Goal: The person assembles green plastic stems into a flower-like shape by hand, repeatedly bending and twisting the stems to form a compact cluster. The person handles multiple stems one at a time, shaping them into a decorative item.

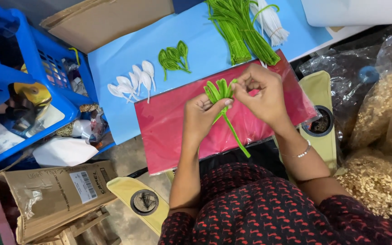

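A blue plastic crate (46,68) at the table's left edge holds tape rolls and small clutter. On the light blue sheet (196,50) lie white petal loops (134,82), green leaf loops (173,58) and a bundle of green stems (241,31) near its far edge. Over the red plastic-wrapped sheet (169,122), the left hand (200,115) pinches the green looped cluster (221,90), its stem hanging down; the right hand (262,93) pinches one loop.
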